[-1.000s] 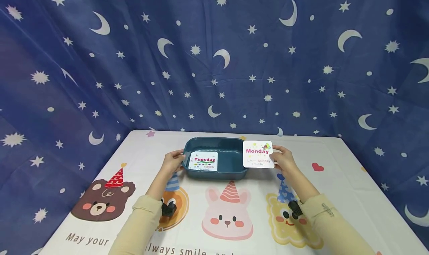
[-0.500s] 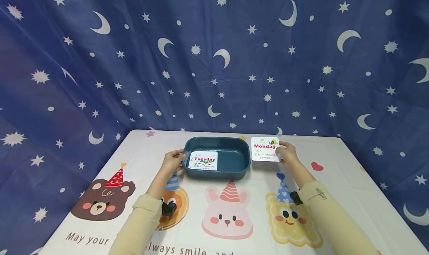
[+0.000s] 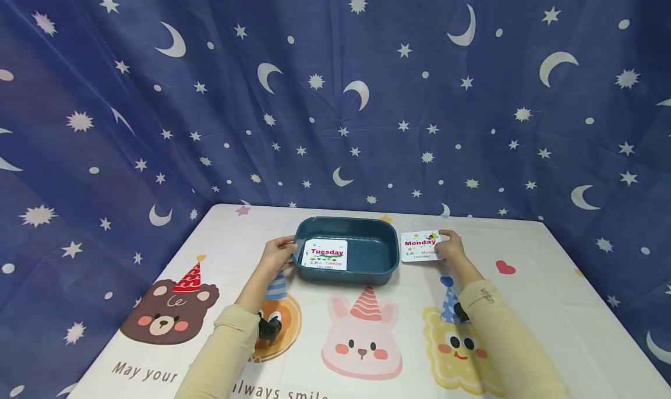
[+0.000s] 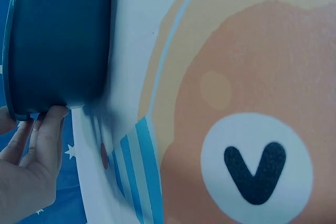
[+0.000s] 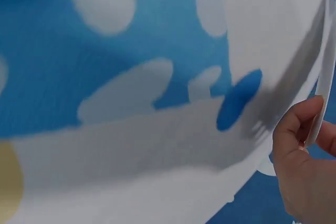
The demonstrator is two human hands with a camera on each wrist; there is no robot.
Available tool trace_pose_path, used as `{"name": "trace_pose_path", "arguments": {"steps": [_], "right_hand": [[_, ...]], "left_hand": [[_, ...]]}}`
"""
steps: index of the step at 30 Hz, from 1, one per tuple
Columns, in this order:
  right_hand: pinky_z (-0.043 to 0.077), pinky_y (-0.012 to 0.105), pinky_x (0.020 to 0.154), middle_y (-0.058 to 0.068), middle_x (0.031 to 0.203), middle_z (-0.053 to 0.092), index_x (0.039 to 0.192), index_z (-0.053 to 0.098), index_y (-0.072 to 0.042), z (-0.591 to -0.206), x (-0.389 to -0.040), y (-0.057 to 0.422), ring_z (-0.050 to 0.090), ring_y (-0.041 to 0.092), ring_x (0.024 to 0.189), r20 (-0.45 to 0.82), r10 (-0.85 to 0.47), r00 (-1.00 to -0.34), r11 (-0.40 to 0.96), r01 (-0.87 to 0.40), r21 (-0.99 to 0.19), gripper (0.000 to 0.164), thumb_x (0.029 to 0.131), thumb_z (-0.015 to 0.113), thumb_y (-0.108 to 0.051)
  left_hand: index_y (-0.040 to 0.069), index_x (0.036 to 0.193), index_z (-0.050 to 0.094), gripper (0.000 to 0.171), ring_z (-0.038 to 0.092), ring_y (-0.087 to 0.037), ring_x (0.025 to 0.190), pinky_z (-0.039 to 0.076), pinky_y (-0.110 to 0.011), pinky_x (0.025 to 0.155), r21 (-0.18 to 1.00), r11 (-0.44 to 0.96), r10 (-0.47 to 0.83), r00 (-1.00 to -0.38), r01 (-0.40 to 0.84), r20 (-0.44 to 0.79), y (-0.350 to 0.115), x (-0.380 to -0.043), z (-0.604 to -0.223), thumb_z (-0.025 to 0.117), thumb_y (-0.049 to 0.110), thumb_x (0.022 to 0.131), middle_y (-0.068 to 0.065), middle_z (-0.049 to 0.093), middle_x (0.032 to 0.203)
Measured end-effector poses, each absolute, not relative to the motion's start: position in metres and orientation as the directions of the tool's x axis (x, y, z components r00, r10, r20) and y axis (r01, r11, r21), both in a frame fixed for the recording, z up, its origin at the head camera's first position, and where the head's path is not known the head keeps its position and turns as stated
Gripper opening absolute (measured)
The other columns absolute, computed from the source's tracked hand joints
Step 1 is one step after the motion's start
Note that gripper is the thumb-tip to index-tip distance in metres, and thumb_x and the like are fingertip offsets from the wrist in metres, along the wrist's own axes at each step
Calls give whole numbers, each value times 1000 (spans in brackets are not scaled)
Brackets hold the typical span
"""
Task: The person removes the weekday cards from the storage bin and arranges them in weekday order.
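A dark teal rectangular tray [image 3: 373, 275] with rounded corners sits on the table in the head view. My left hand [image 3: 276, 252] holds its left end, the thumb over the rim and the fingers under it against the outer wall [image 4: 58, 45]. Inside, at the left, lies a white card reading Tuesday [image 3: 325, 255]; whether more cards lie beneath it is hard to tell. Just right of the tray, my right hand [image 3: 452, 249] pinches the right edge of a white Monday card [image 3: 417, 247]. The right wrist view catches this card [image 5: 326, 72] nearly edge-on, thumb and fingers on opposite faces.
The white tablecloth [image 3: 529, 323] carries printed cartoon animals and lettering. Behind the table's far edge hangs a dark blue curtain [image 3: 325, 154] with moons and stars. Black devices are strapped at the wrists, such as the left wrist camera [image 3: 269, 328].
The Monday card went from overlapping the tray's right rim to beside the tray, moving right and then lower. My left hand keeps its hold on the tray. The head view has shifted slightly.
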State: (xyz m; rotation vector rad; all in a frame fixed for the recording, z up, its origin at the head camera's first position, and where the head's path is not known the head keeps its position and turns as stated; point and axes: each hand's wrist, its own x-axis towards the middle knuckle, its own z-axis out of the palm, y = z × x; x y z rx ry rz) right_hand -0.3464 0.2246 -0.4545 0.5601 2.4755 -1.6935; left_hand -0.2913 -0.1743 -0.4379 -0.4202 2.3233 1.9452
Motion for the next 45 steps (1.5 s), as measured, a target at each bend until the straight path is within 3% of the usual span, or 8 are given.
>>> {"name": "trace_pose_path", "arguments": {"steps": [4,6,9,11,20,29,37,45], "right_hand": [[48,27,66,31,140,33,143,28,2,-463,-348,219,43,36,113,-278,257,-925,374,361,-854,67,80,48,13],[51,36,82,31,142,31,142,29,4,-465,-347,216,40,40,121,-266,266,-926,411,359,-838,66,81,52,11],[40,47,106,32,141,33,140,28,8,-465,-346,212,36,44,127,-229,268,-936,497,338,-799,67,81,59,7],[32,49,111,33,139,35,139,29,10,-463,-345,210,35,46,129,-203,263,-943,556,320,-767,69,80,64,4],[33,55,106,34,127,38,132,38,10,-456,-335,204,37,48,120,-209,283,-936,716,351,-603,68,79,73,-13],[30,59,108,34,134,29,140,26,7,-454,-338,213,31,47,121,-323,177,-930,748,340,-570,80,81,71,-23],[22,56,114,34,147,17,145,15,6,-457,-343,230,27,47,131,-407,70,-911,690,339,-640,88,82,70,-23],[19,53,116,31,151,10,146,10,6,-461,-344,241,20,47,136,-409,20,-912,583,343,-737,86,86,65,-20]], "left_hand": [[1,135,48,39,58,-30,105,57,-39,85,951,162,-165,-957,-263,-237,-174,-291,-438,50,7,96,-22,54,126],[1,135,48,39,58,-31,106,57,-38,84,952,162,-161,-959,-259,-234,-174,-291,-439,50,7,96,-23,54,127],[1,134,49,39,59,-31,106,58,-36,81,954,155,-159,-960,-255,-230,-174,-291,-439,50,7,96,-22,54,126],[0,134,49,39,59,-32,105,58,-35,80,957,151,-159,-961,-248,-224,-173,-291,-439,51,7,96,-22,54,124],[-2,133,49,39,61,-27,98,59,-36,79,960,152,-157,-965,-234,-211,-172,-291,-440,51,6,95,-22,54,121],[-1,134,48,38,59,-30,104,57,-39,83,956,158,-161,-962,-247,-222,-173,-289,-440,50,6,96,-23,53,123],[-2,134,48,40,61,-20,90,58,-38,81,955,154,-154,-961,-254,-231,-171,-288,-440,51,5,96,-23,53,123],[-3,135,46,40,62,-27,99,59,-34,78,957,161,-136,-966,-240,-219,-172,-288,-439,50,6,96,-25,52,125]]}}
